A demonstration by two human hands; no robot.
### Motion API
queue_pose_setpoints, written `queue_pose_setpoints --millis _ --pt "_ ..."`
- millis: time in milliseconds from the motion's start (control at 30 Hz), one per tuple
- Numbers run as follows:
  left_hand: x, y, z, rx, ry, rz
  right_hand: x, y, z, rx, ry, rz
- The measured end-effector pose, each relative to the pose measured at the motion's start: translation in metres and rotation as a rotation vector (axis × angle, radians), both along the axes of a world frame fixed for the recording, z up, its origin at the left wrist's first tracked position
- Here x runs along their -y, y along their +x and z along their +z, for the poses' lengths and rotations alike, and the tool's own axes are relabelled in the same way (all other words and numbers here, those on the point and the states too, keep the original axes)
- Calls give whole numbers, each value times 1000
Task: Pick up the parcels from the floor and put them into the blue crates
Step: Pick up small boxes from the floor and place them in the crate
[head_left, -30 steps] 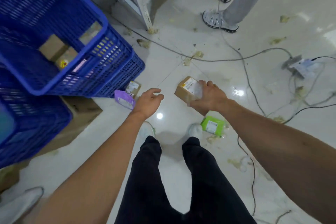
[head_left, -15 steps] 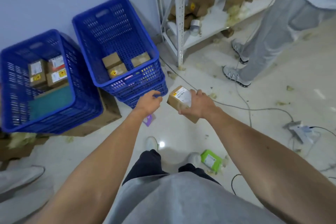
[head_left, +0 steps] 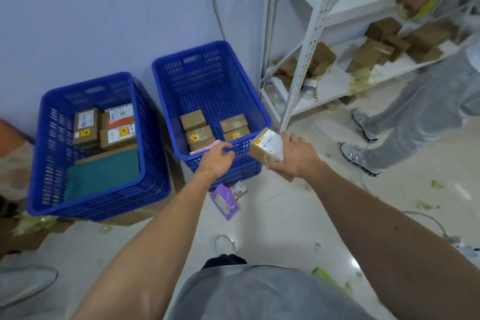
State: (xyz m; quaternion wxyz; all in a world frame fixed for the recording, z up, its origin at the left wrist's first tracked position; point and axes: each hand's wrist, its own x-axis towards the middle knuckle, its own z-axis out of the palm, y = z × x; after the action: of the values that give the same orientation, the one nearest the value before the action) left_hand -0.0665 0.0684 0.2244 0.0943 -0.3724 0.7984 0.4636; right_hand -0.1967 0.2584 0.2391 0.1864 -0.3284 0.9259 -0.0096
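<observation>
My right hand (head_left: pixel 293 157) grips a brown parcel (head_left: pixel 263 150) with a white label, held just right of the right blue crate's (head_left: pixel 166 101) front corner. That crate holds several brown parcels and a pink one. My left hand (head_left: pixel 217 160) hovers at the crate's front rim with loosely curled fingers and nothing in it. The left blue crate (head_left: pixel 52 138) holds labelled boxes and a teal packet. On the floor lie a purple parcel (head_left: pixel 224 201), a small brown parcel (head_left: pixel 240 189) beside it, and a green parcel (head_left: pixel 324 277).
A white metal shelf (head_left: pixel 304 60) with brown boxes stands to the right of the crates. Another person (head_left: pixel 415 122) in grey trousers stands at it. Cables (head_left: pixel 426 218) and paper scraps lie on the floor at right. Cardboard sits under the crates.
I have stood up from the floor. My right hand lifted the brown parcel up to the right crate's front corner. My left hand rose alongside it, still holding nothing.
</observation>
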Motion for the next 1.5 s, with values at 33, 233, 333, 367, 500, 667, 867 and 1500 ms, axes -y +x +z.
queue_pose_setpoints --millis 33,233,333,367,500,667,867,1500 --pt "12 2 0 1 -13 -5 12 -2 0 -17 0 6" --pt "75 10 -4 21 -43 15 77 -13 2 -59 4 48" --pt "98 13 -10 19 -32 48 104 -21 -2 -24 31 86" --pt "104 14 -11 22 -29 57 113 -24 -4 -7 38 94" --pt "122 8 -25 46 -14 121 145 -45 -17 35 69 156" --pt "143 -13 -41 124 14 169 184 -87 -41 47 72 247" --pt "156 -49 -61 183 58 285 220 -140 -83 12 148 395" --pt "130 -117 -228 283 -140 -4 231 -194 -281 218 459 520"
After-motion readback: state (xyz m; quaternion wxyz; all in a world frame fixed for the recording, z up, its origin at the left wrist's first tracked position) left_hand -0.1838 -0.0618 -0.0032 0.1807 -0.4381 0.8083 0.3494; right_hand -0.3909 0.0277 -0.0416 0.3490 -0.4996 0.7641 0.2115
